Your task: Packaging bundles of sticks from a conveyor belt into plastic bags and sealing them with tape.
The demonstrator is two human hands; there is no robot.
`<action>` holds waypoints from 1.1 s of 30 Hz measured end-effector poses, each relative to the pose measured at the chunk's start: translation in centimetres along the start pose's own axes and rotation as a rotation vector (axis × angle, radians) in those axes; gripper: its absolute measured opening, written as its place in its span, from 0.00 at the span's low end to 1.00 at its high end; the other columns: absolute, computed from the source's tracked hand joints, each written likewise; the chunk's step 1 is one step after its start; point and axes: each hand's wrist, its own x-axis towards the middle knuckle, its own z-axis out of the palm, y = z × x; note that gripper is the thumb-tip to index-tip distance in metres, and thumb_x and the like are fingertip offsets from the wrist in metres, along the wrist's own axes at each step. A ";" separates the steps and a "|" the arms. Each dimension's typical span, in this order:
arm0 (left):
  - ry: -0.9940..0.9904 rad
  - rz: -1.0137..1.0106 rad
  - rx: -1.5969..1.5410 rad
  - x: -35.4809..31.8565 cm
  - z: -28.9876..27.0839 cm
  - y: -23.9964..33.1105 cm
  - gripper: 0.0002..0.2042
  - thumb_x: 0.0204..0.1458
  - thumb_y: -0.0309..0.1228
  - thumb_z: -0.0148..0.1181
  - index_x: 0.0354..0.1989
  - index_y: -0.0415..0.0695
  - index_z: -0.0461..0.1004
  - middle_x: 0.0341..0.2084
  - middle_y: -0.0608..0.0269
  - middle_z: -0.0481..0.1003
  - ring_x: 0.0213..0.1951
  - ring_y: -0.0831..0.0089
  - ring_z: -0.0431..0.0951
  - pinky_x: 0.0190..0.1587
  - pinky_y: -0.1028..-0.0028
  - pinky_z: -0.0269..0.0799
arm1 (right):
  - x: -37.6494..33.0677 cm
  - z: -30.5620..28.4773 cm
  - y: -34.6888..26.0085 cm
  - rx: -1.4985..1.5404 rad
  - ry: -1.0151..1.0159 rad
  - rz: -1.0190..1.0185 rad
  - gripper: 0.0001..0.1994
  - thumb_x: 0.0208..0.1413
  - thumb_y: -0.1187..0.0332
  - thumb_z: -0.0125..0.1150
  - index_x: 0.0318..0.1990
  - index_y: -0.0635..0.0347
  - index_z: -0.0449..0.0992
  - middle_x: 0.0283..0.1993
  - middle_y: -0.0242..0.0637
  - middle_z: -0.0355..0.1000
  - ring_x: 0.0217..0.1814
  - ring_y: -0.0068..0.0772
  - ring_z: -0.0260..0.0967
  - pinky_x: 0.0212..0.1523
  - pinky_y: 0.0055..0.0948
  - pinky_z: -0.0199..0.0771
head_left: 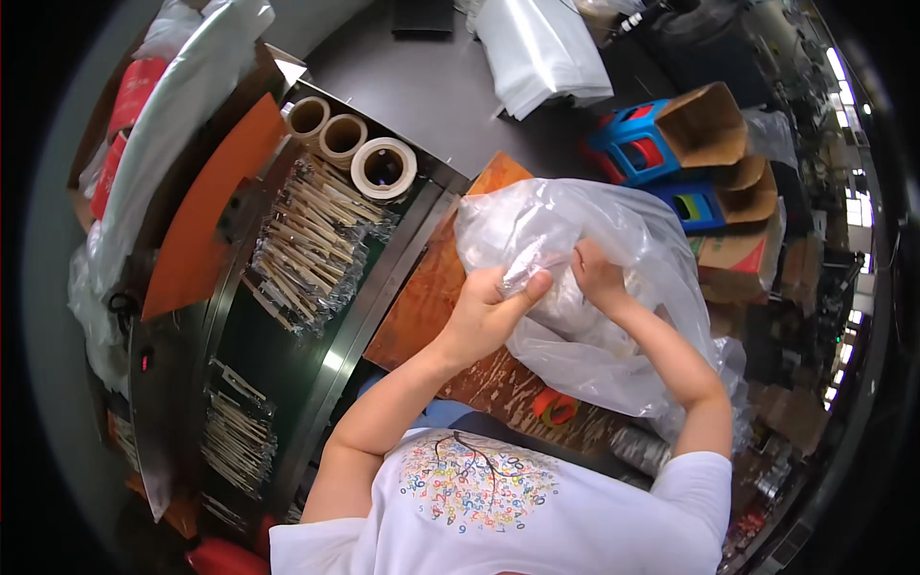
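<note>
1. Left hand (489, 311) pinches a gathered fold of the clear plastic bag (613, 287), which lies on the orange worktop (422, 297).
2. Right hand (596, 273) grips the film.
3. Risk: opposing pulls may tear the thin film.

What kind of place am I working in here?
Probably a small packing workshop: bundles of wooden sticks on a conveyor-like machine, tape rolls, cardboard boxes, and a clear plastic bag being handled.

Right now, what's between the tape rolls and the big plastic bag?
In the head view, a metal rail and bare orange board separate the tape rolls from the clear plastic bag.
</note>
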 end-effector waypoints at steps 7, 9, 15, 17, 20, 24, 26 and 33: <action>0.076 0.024 -0.120 1.7 2.4 0.1 0.15 0.55 0.36 0.52 0.43 0.36 0.72 0.31 0.69 0.73 0.33 0.86 0.69 0.35 0.84 0.64 | -3.5 3.3 5.9 -0.636 0.185 -0.441 0.15 0.42 0.59 0.58 0.33 0.61 0.73 0.41 0.39 0.68 0.50 0.38 0.61 0.50 0.39 0.58; 0.135 0.048 -0.171 2.4 1.8 1.2 0.16 0.55 0.37 0.52 0.45 0.36 0.72 0.32 0.68 0.74 0.34 0.84 0.70 0.37 0.82 0.66 | -4.9 3.7 8.9 -0.753 0.180 -0.404 0.18 0.41 0.55 0.58 0.34 0.61 0.73 0.40 0.38 0.68 0.49 0.36 0.61 0.51 0.34 0.57; -0.070 0.225 0.130 5.1 3.7 -2.6 0.14 0.50 0.39 0.56 0.31 0.38 0.75 0.19 0.61 0.74 0.24 0.79 0.71 0.27 0.73 0.67 | -3.9 -1.5 9.0 0.351 0.245 0.184 0.21 0.48 0.53 0.57 0.39 0.64 0.75 0.32 0.38 0.74 0.30 0.28 0.71 0.35 0.27 0.70; -0.269 0.106 0.536 5.0 3.8 -0.8 0.21 0.47 0.46 0.58 0.37 0.38 0.72 0.30 0.51 0.74 0.35 0.64 0.74 0.40 0.67 0.68 | -6.4 -8.7 7.2 0.377 0.588 0.545 0.21 0.53 0.51 0.50 0.38 0.63 0.75 0.29 0.32 0.72 0.28 0.26 0.68 0.31 0.25 0.68; -0.265 0.022 0.531 1.4 1.7 1.1 0.37 0.43 0.51 0.59 0.55 0.38 0.55 0.42 0.41 0.67 0.45 0.51 0.68 0.51 0.63 0.61 | -10.2 -15.7 3.9 0.194 0.520 0.578 0.18 0.53 0.54 0.53 0.39 0.61 0.74 0.30 0.31 0.69 0.25 0.21 0.60 0.22 0.21 0.61; 0.048 0.304 0.708 -2.0 -6.9 0.9 0.36 0.43 0.45 0.61 0.56 0.36 0.54 0.48 0.44 0.62 0.53 0.53 0.61 0.55 0.64 0.56 | -8.2 -14.8 -14.2 -0.083 1.132 -0.237 0.12 0.57 0.70 0.49 0.46 0.63 0.70 0.42 0.37 0.71 0.42 0.26 0.68 0.42 0.24 0.68; 0.232 -0.135 0.576 -4.2 -13.3 1.6 0.25 0.47 0.41 0.57 0.50 0.37 0.63 0.41 0.50 0.71 0.44 0.62 0.72 0.47 0.69 0.67 | -1.3 -10.5 -25.6 0.344 0.804 -0.635 0.13 0.58 0.71 0.46 0.47 0.68 0.69 0.46 0.43 0.70 0.49 0.29 0.66 0.50 0.27 0.65; 0.409 -0.021 0.397 -10.9 -26.7 7.2 0.19 0.52 0.38 0.54 0.48 0.40 0.66 0.35 0.58 0.73 0.37 0.72 0.73 0.41 0.72 0.69 | 22.7 5.1 -53.2 -0.130 0.317 -1.056 0.18 0.54 0.56 0.51 0.49 0.52 0.71 0.55 0.41 0.63 0.63 0.40 0.53 0.66 0.39 0.35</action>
